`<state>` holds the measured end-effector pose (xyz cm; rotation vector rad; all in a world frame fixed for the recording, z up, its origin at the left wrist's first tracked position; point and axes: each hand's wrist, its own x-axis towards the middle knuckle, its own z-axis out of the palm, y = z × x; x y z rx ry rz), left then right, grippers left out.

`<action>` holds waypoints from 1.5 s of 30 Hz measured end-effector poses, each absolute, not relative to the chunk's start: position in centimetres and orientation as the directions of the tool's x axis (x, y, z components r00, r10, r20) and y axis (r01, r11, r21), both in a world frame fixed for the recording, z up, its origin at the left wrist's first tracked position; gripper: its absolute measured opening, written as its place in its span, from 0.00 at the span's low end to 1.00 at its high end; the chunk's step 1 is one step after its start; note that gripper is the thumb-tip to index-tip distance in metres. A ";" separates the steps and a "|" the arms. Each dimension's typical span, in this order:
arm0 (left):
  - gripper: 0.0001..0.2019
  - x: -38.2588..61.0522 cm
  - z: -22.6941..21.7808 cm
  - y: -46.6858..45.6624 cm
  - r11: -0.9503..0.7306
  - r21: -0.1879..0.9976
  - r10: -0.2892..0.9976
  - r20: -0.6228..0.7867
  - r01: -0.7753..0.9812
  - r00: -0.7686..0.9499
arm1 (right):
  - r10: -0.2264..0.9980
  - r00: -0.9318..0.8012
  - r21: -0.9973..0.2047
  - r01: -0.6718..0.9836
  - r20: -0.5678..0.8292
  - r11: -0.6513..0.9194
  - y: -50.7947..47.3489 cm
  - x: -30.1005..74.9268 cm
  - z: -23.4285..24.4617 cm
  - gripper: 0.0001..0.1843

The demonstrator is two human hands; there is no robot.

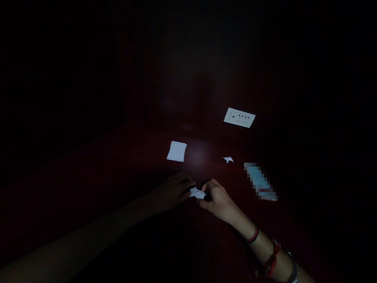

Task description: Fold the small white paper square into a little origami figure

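The scene is very dark. A small folded piece of white paper sits between my two hands just above a dark reddish table. My left hand pinches its left end with closed fingers. My right hand grips its right end, fingers curled; red bands and a bracelet circle that wrist.
A square stack of white paper lies further back on the table. A tiny folded paper figure rests to the right, with a blurred light-blue flat object beyond it. A white wall socket is behind.
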<state>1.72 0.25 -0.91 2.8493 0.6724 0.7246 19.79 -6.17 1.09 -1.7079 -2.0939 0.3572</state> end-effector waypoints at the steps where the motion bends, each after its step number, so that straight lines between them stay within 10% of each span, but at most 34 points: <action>1: 0.15 1.7 -0.7 0.2 -0.895 0.236 0.444 0.412 0.377 0.796 | 0.973 -0.171 -0.460 0.859 0.154 0.224 -6.1 20.0 1.1 0.11; 32: 0.11 2.1 0.6 -0.4 -0.900 0.224 0.435 0.498 0.374 0.750 | 0.855 -0.338 -0.278 0.843 0.393 0.461 -6.3 20.2 2.3 0.18; 45: 0.21 1.7 0.0 0.1 -0.863 0.295 0.504 0.451 0.410 0.736 | 0.908 -0.275 -0.443 0.803 0.316 0.398 -5.7 21.0 1.5 0.17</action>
